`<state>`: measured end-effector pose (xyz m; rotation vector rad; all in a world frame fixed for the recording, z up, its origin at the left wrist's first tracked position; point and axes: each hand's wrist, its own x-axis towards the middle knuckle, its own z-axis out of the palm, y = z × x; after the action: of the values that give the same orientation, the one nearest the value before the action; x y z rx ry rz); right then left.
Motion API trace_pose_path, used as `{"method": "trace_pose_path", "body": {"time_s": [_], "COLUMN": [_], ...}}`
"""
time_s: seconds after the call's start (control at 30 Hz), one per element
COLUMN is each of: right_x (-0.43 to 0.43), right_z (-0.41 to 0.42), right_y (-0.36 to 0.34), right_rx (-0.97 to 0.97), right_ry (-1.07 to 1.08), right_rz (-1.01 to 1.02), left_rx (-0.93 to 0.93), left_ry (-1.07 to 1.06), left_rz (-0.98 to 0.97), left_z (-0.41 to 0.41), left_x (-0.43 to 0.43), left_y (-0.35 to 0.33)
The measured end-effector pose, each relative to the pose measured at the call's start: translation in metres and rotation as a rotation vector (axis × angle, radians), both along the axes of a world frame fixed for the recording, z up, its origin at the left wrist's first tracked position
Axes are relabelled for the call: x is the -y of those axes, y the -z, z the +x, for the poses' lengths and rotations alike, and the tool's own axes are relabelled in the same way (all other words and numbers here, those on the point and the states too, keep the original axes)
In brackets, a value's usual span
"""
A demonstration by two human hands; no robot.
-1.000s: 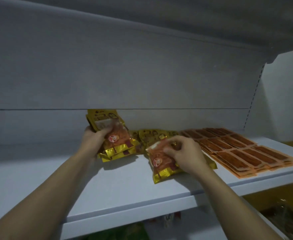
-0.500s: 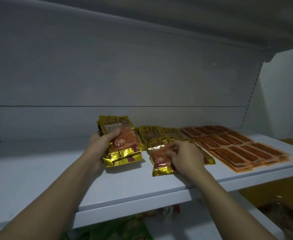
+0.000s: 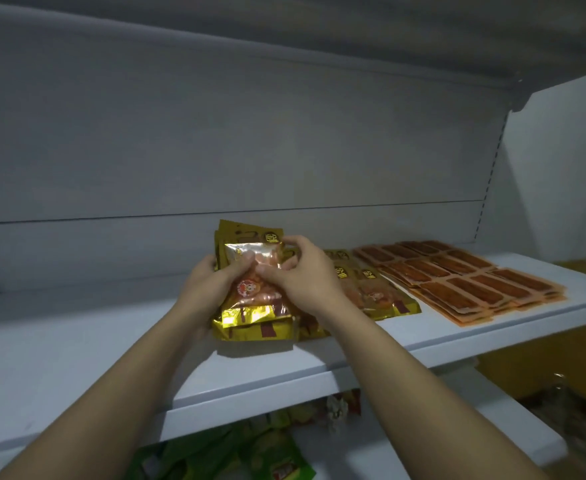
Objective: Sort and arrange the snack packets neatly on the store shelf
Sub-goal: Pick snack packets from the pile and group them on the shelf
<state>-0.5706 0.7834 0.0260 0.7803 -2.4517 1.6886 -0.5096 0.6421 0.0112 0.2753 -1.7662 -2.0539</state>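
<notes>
One change: right hand has joined left hand, fingers pinching the gold packets.

White shelf: gold packets lying flat; orange flat packets in overlapping rows just right of them; upright gold stack just left.
</notes>
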Motion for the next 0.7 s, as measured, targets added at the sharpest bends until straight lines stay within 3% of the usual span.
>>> {"method": "trace_pose_path", "body": {"time_s": [0.13, 0.33, 0.4, 0.5, 0.7], "right_x": [0.009, -0.007, -0.012, -0.011, -0.017], "right_z": [-0.007, -0.024, -0.025, -0.019, -0.008], "right_y": [-0.005, -0.013, -0.007, 0.012, 0.036], "right_rx": [0.162, -0.031, -0.094, -0.225, -0.399], "right_ry": [-0.098, 0.089, 0.087, 0.127, 0.304], "right_rz": [-0.258, -0.331, -0.175, 0.217, 0.697], "left_rx": [0.007, 0.005, 0.041, 0.155, 0.313], "left_ry": [0.084, -0.104, -0.156, -0.174, -0.227], "left_rz": [0.115, 0.066, 0.005, -0.107, -0.245], "left_z": [0.013, 0.028, 0.033, 0.039, 0.042], "left_x": [0.006, 0.031, 0.042, 0.053, 0.067], "left_y": [-0.009, -0.011, -0.008, 0.001, 0.017]}}
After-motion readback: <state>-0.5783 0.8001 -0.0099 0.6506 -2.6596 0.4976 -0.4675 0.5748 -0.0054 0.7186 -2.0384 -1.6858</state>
